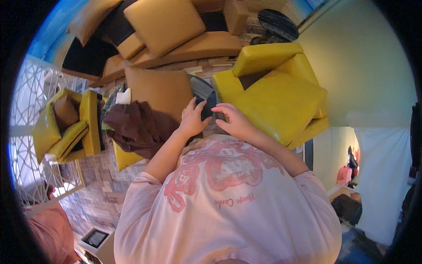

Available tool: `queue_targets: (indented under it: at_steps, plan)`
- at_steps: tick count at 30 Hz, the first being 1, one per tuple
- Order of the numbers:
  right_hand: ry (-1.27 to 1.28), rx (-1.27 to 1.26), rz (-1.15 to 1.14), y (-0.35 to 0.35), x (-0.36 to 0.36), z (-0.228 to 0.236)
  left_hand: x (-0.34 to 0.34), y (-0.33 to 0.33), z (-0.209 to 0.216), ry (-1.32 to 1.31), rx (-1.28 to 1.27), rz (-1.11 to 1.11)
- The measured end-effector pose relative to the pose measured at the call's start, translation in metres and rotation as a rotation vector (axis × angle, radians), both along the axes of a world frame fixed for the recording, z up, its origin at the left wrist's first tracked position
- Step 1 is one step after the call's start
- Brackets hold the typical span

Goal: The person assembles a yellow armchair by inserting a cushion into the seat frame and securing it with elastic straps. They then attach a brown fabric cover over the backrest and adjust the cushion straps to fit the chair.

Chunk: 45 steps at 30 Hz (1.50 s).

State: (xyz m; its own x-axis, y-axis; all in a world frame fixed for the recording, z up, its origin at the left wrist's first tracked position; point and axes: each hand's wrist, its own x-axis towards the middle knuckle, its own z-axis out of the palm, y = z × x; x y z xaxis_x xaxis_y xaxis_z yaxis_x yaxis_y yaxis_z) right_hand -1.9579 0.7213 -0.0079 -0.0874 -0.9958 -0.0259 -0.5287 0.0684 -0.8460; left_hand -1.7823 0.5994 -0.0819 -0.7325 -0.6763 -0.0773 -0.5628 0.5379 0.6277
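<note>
Fingers (198, 107) of the left hand (192, 119) spread and curl over the near edge of a small dark device (208, 109), likely a phone; right hand (235, 121) meets it from the other side, fingertips bent onto its right edge. Both hands appear to pinch it between them, though the grip underneath is hidden. Device sits just above the pink shirt (228, 193), at chest height, over a round dark table (200, 88). Judged stiff, flat, light, smooth-faced and slippery, breakable if dropped; best held by its long edges, as now. Right of the device, close, a yellow armchair (272, 97) with a hard-looking arm edge. Left of it, a tan cushion (160, 90) and a brown cloth (136, 125), soft. Open room mostly below the device toward the tiled floor (101, 193); sideways travel is tight.
</note>
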Motion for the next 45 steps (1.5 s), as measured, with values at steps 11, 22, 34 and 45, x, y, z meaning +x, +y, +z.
queue_targets:
  at_steps: [11,22,34,45]
  plan:
    - [-0.264,-0.005,-0.252,0.033,-0.072,-0.024,-0.116,0.01,-0.003,0.111,0.12,-0.442]
    - [-0.335,0.0,-0.445,-0.029,-0.212,-0.055,-0.26,-0.052,-0.01,-0.077,0.197,-0.571]
    - [-0.241,0.002,-0.659,-0.038,-0.325,-0.056,-0.4,-0.097,-0.019,-0.016,0.225,-0.724]
    - [-0.192,0.073,-0.967,-0.075,-0.379,-0.06,-0.491,-0.209,-0.015,-0.328,0.115,-1.11]
